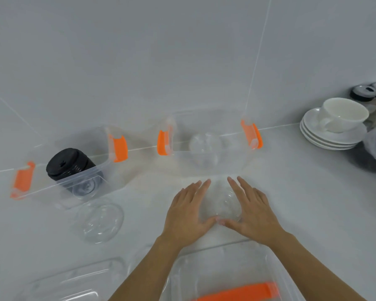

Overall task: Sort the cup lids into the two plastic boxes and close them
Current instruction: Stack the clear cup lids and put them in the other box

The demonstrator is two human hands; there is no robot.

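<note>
Two clear plastic boxes with orange clips stand open at the back of the white counter. The left box [100,170] holds a stack of black cup lids [66,165]. The right box [237,157] holds clear dome lids [204,146]. In front of the right box a stack of clear dome lids [226,205] stands on the counter. My left hand [188,216] and my right hand [253,213] cup it from both sides, thumbs touching at its near edge. Another clear dome lid [99,221] lies on the counter before the left box.
Two clear box covers lie near me: one at the lower left [74,281], one with an orange clip at the lower right [232,276]. At the right stand stacked white saucers [330,135] with a cup [343,115], black-lidded jars [365,92] and a bag.
</note>
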